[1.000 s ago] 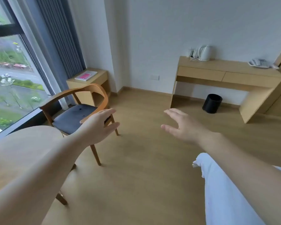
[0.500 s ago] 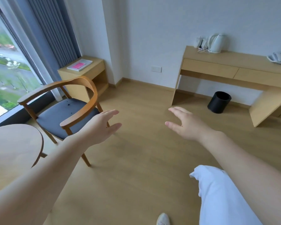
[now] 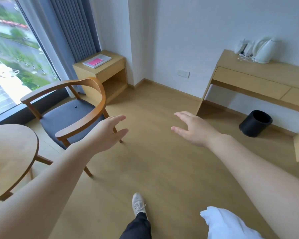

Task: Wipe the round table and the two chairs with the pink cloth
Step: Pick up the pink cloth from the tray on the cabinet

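Observation:
A round wooden table (image 3: 10,152) fills the lower left. Behind it stands one wooden armchair (image 3: 86,116) with a dark seat, its back toward me. A folded pink cloth (image 3: 94,61) lies on a white book on the bedside cabinet (image 3: 110,69) by the curtain. My left hand (image 3: 109,131) is stretched forward, empty, fingers loosely spread, just right of the chair's armrest. My right hand (image 3: 193,130) is also held out over the floor, empty with relaxed fingers. Only one chair is in view.
A wooden desk (image 3: 259,78) along the right wall carries a white kettle (image 3: 266,50). A black bin (image 3: 255,123) stands beneath it. White bedding (image 3: 226,225) shows at the lower right. My foot (image 3: 138,204) is stepping on the wood floor.
I have walked forward and the view has swung right: chair, cabinet and desk are closer, the table has slid left, and my foot has come into view. Both hands stay outstretched and empty.

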The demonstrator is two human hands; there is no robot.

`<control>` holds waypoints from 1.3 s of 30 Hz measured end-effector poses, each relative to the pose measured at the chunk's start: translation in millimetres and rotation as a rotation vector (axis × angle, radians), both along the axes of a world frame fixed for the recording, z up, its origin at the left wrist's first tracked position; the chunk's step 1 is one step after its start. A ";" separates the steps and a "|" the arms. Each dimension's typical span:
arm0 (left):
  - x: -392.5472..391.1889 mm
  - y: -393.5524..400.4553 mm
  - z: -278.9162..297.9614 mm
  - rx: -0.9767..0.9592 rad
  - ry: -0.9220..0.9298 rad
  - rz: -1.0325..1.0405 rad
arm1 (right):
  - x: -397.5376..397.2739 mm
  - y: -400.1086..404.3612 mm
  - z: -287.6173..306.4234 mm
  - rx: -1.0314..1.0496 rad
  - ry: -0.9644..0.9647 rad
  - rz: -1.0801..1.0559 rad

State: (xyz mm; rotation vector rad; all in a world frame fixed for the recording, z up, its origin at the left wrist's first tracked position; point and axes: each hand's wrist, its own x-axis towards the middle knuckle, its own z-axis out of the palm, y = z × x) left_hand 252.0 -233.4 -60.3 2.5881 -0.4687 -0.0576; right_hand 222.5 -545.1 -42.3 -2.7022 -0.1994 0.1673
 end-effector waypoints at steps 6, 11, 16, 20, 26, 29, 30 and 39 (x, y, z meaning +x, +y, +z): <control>100.9 -13.2 -12.3 0.025 -0.002 0.034 | 105.1 -15.5 -10.4 -0.013 0.004 0.033; 203.3 -24.7 -23.0 -0.035 0.031 0.063 | 201.2 -26.9 -12.9 -0.020 0.010 0.031; 288.8 -38.3 -24.1 -0.013 0.036 0.031 | 285.5 -39.5 -11.4 0.003 -0.004 0.030; 336.1 -49.0 -26.6 0.002 0.052 0.044 | 342.9 -52.0 -11.1 0.015 -0.009 0.063; 406.0 -75.6 -37.1 -0.015 0.038 0.135 | 437.7 -79.6 -18.0 0.039 -0.041 0.127; 445.2 -95.6 -41.7 -0.049 0.026 0.212 | 490.7 -99.5 -22.3 0.064 -0.047 0.178; 457.9 -102.9 -42.3 -0.056 0.019 0.240 | 508.8 -107.8 -23.0 0.068 -0.048 0.197; 540.1 -159.3 -33.9 -0.207 0.002 0.558 | 671.1 -172.8 -26.1 0.080 -0.043 0.392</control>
